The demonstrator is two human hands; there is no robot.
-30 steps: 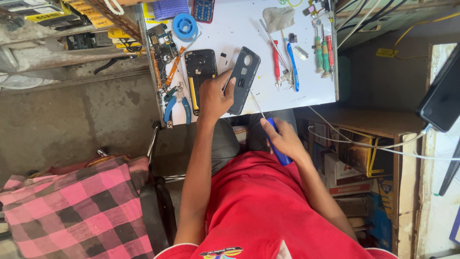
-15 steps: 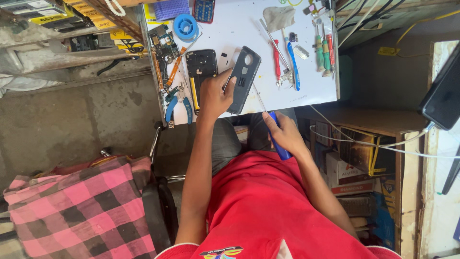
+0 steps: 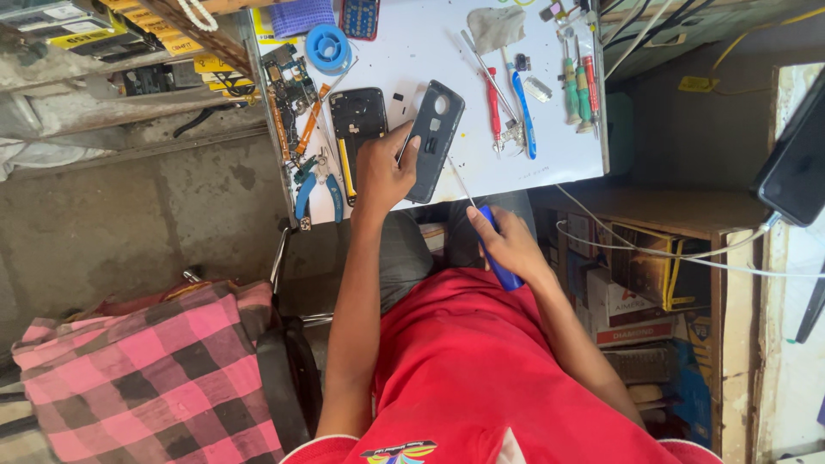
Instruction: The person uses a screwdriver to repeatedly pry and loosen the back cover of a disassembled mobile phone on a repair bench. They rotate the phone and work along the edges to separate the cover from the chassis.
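My left hand (image 3: 381, 174) rests on the near edge of the white table (image 3: 550, 163) and grips a dark grey phone back cover (image 3: 435, 140) with a round camera hole. An opened black phone body (image 3: 357, 125) lies just left of that hand. My right hand (image 3: 509, 241) is off the table's near edge, above my lap, closed around a blue-handled screwdriver (image 3: 496, 253). Its thin metal shaft (image 3: 461, 185) points up toward the back cover.
Red, blue and green screwdrivers (image 3: 524, 112) and tweezers lie at the table's right. Blue-handled pliers (image 3: 318, 185), a circuit board (image 3: 288, 77) and a blue tape roll (image 3: 327, 48) sit at its left. A pink checked cloth (image 3: 146, 378) covers a seat at lower left. Boxes (image 3: 627, 301) stack at right.
My right hand with the blue screwdriver has drifted slightly, its shaft now angled closer to the back cover. My left hand stays on the cover.
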